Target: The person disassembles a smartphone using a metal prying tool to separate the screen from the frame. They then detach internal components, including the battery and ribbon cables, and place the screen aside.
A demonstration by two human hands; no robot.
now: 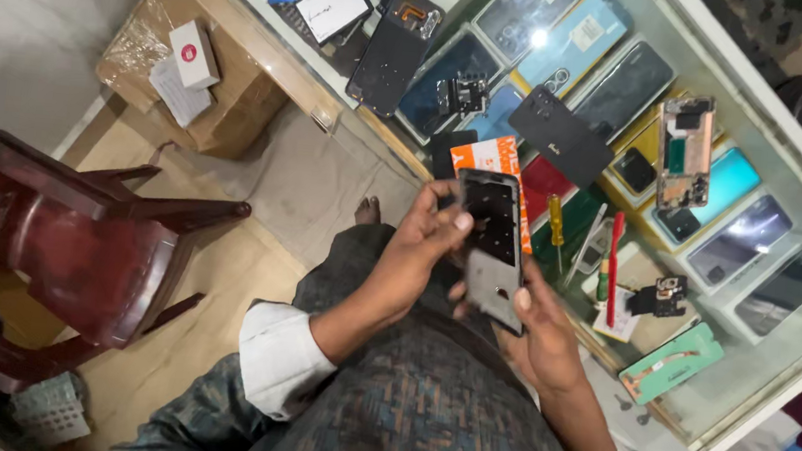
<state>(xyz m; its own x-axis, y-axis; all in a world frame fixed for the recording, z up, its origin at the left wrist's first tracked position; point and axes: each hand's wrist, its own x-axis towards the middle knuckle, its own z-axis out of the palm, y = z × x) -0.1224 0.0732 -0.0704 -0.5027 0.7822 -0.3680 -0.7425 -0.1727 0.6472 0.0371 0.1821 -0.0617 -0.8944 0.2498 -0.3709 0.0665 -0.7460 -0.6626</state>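
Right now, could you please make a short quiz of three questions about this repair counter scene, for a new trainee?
1. True or false: both hands hold the opened phone.
2. Which tool lies on the glass counter just beside the phone? A) yellow-handled screwdriver B) hammer C) scissors
3. What piece of furniture stands on the floor at the image's left?

Key:
1. True: the left hand grips its upper edge, the right hand supports its lower end.
2. A, the yellow-handled screwdriver.
3. A dark red plastic chair.
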